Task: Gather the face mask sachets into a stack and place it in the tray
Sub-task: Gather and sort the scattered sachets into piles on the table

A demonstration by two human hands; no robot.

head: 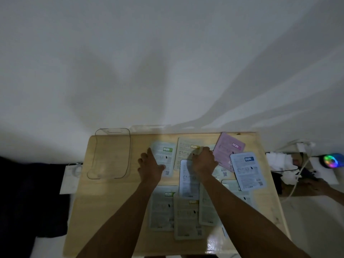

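Observation:
Several face mask sachets lie spread over the wooden table (pixel 104 202), some overlapping. Among them are a pink sachet (pixel 228 148) at the back right, a pale blue one (pixel 247 170) beside it, and a green-labelled one (pixel 164 153) at the back middle. My left hand (pixel 149 165) rests with fingers apart on the green-labelled sachet's left edge. My right hand (pixel 203 161) is curled over a beige yellow-labelled sachet (pixel 184 151); whether it grips it is unclear. A clear plastic tray (pixel 128 151) stands at the back left with nothing in it.
The table's back edge meets a white wall. Right of the table are white cables (pixel 301 164), a glowing multicoloured device (pixel 331 161) and another person's hand (pixel 316 187). Dark fabric (pixel 28 192) lies to the left. More sachets (pixel 186 216) lie near the front edge.

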